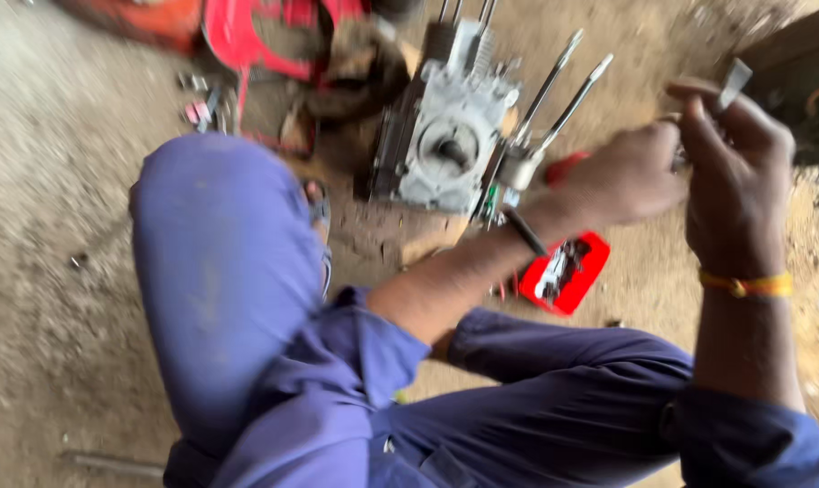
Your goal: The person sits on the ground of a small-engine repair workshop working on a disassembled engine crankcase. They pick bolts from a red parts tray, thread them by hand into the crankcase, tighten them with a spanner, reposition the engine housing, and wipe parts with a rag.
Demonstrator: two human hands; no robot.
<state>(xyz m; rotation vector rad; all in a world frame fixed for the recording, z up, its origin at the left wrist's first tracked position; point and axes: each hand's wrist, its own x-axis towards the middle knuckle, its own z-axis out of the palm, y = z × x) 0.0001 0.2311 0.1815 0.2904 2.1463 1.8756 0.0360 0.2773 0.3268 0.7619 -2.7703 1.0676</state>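
Frame is motion-blurred; small detail unreliable. Far left: bare dirt floor [39,226], and a thin metal rod [111,464] lying at lower left. Upper left: an orange-red casing [138,18] at the top edge, then a red curved frame part [247,41] beside it, with a few small loose parts [201,99] scattered on the ground just below; no label readable on any of these. My raised knee in blue work trousers [219,271] fills the left-centre. Top centre: a grey metal engine block [445,145] stands upright on the ground, circular bore facing me, long studs [563,90] slanting up to the right from it. Below and right of the block sits a small red tray [567,271], open, rectangular, holding what look like small metal pieces; contents too blurred to identify. My left hand [631,176], black band at the wrist, is curled closed in the upper right, touching my right hand [734,181]. Right hand, yellow band at the wrist, is closed around a small flat metal piece [734,83], whose end sticks up above my fingers near the upper right corner. Whether the left hand also pinches this piece I cannot tell.
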